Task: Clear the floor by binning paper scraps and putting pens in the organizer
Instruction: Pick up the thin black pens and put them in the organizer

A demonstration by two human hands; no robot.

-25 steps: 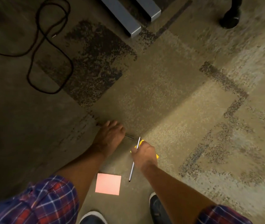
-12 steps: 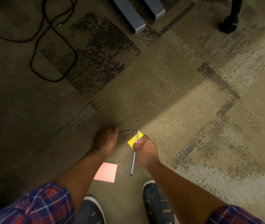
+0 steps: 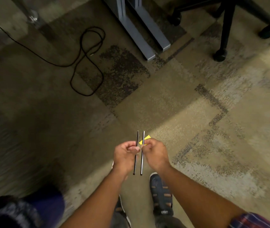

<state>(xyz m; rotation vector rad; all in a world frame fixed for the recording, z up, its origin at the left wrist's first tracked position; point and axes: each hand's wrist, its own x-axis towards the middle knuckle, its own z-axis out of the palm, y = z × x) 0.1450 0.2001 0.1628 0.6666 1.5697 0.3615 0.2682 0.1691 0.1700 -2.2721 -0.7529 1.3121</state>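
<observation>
My left hand [image 3: 125, 153] is closed around a thin dark pen [image 3: 135, 163] held upright above the carpet. My right hand [image 3: 154, 153] grips a second thin pen [image 3: 142, 163] together with a yellow paper scrap [image 3: 145, 138] that sticks out above its fingers. The two pens run side by side, almost touching, between my hands. The pink paper scrap seen earlier is hidden, probably behind my left hand and forearm. No bin or organizer is in view.
A black cable [image 3: 88, 63] loops on the carpet at the upper left. Grey desk legs [image 3: 140, 35] stand at the top middle, and a black chair base with castors [image 3: 224, 35] at the top right. My shoes [image 3: 161, 193] are below my hands.
My left hand picked the dark pen off the carpet. Both hands rose and came together, each holding a pen upright. The view pulled back and the pink scrap went out of sight.
</observation>
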